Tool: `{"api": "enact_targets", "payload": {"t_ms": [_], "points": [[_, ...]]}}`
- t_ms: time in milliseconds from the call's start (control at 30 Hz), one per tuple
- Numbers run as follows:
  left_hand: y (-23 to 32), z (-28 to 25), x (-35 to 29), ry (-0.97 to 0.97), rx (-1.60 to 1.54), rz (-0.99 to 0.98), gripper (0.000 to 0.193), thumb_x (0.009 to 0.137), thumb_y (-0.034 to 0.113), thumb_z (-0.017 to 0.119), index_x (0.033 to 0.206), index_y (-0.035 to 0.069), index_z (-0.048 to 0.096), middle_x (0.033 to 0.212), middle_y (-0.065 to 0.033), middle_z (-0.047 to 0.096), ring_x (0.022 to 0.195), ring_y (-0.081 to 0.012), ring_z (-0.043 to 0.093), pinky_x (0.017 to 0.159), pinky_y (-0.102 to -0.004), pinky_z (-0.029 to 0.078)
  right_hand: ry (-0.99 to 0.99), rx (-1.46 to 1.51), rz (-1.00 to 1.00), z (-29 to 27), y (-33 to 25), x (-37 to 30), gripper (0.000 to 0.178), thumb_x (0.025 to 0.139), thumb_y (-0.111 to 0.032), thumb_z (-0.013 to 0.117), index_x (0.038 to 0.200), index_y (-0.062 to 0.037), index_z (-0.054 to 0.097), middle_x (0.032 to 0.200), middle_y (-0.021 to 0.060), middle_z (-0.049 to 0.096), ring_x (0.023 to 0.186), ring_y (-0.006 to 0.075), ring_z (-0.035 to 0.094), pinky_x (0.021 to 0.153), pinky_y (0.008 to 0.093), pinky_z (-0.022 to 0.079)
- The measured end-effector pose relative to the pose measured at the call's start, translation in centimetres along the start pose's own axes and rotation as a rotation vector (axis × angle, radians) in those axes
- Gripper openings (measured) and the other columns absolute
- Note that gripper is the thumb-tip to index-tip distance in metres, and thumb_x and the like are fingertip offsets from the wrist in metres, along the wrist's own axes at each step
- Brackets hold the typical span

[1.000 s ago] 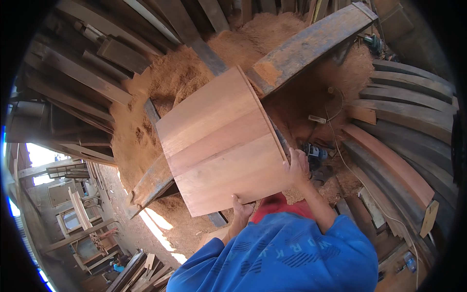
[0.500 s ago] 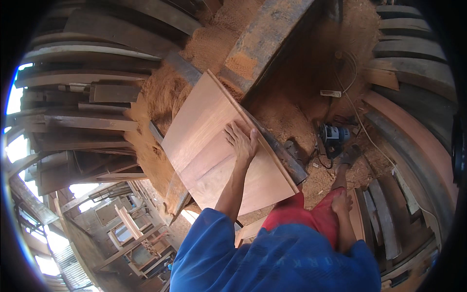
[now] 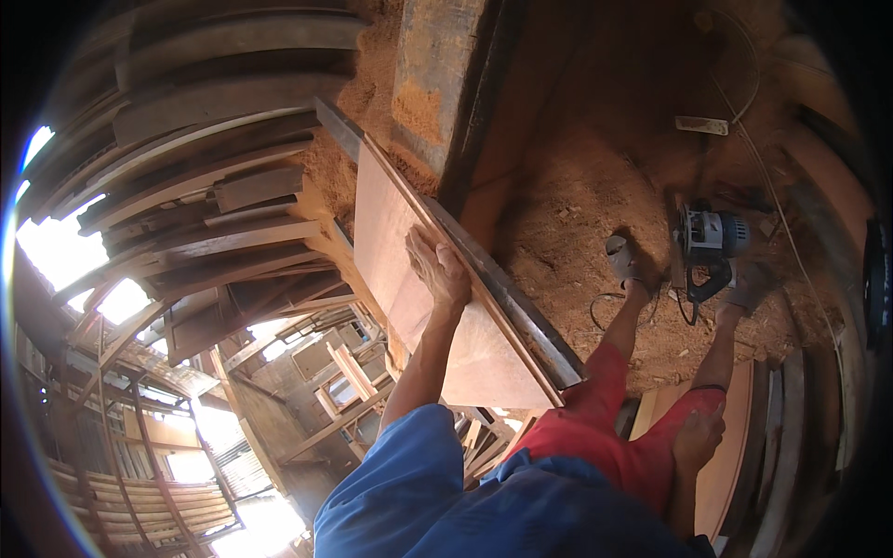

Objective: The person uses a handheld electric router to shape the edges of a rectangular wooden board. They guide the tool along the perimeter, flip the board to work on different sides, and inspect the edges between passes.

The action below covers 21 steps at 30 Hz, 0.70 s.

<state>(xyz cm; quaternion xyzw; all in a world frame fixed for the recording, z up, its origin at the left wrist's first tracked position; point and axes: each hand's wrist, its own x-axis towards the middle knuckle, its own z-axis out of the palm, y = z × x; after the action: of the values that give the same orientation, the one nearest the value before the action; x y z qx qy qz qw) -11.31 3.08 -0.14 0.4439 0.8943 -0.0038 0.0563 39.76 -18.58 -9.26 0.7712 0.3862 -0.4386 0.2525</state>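
Observation:
A flat reddish-brown wooden panel (image 3: 474, 358) stands tilted across a dark beam (image 3: 507, 288), its long upper edge toward the right. My left hand (image 3: 439, 270) lies against the panel's broad face near that edge, fingers stretched out and pointing away from me. On my right thigh, over the red shorts (image 3: 595, 418), rests my right hand (image 3: 698, 439); it holds no tool, and its fingers lie loosely bent on the cloth. A corded power tool (image 3: 712, 237) with a grey-blue motor body and black handle sits on the sawdust by my right foot, away from both hands.
Sawdust (image 3: 549, 223) covers the ground around my feet. A thick timber beam (image 3: 437, 84) lies beyond the panel. Stacked planks (image 3: 233, 186) fill the left side, more boards (image 3: 781, 437) stand at the lower right. A pale cable (image 3: 777, 200) runs past the tool to a white power strip (image 3: 702, 125).
The panel has tipped up steeper, so its face shows narrower, with my left hand still flat on it. My view has turned; the right hand stays on my thigh.

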Motion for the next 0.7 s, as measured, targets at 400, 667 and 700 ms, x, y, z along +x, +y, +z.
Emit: {"api": "enact_targets", "payload": {"t_ms": [400, 667, 700], "points": [[-0.7, 0.0, 0.2, -0.016, -0.016, 0.126, 0.071, 0.100, 0.030, 0.032, 0.164, 0.000, 0.024, 0.169, -0.0251, 0.024, 0.156, -0.0482, 0.013, 0.128, -0.0539, 0.008, 0.027, 0.077, -0.055, -0.2, 1.1, 0.1, 0.069, 0.100, -0.029, 0.059, 0.159, -0.0049, 0.033, 0.142, 0.0276, 0.051, 0.127, 0.0472, 0.054, 0.106, 0.0548, 0.046], [-0.8, -0.4, -0.1, -0.042, -0.010, 0.230, 0.073, 0.101, 0.036, 0.029, 0.164, -0.001, 0.022, 0.171, -0.0231, 0.018, 0.158, -0.0468, 0.008, 0.128, -0.0531, 0.004, 0.018, 0.091, -0.046, -0.3, 1.4, 0.3, 0.070, 0.100, -0.030, 0.060, 0.159, -0.0061, 0.032, 0.142, 0.0278, 0.051, 0.127, 0.0478, 0.054, 0.106, 0.0557, 0.046], [-1.2, -0.6, 0.4, -0.055, 0.011, 0.230, 0.075, 0.102, 0.041, 0.028, 0.165, 0.000, 0.021, 0.172, -0.0219, 0.016, 0.159, -0.0434, 0.007, 0.129, -0.0508, 0.003, 0.027, 0.109, -0.044, 0.0, 1.5, -0.1, 0.070, 0.099, -0.030, 0.060, 0.159, -0.0059, 0.032, 0.142, 0.0282, 0.051, 0.127, 0.0482, 0.053, 0.106, 0.0560, 0.046]]}}
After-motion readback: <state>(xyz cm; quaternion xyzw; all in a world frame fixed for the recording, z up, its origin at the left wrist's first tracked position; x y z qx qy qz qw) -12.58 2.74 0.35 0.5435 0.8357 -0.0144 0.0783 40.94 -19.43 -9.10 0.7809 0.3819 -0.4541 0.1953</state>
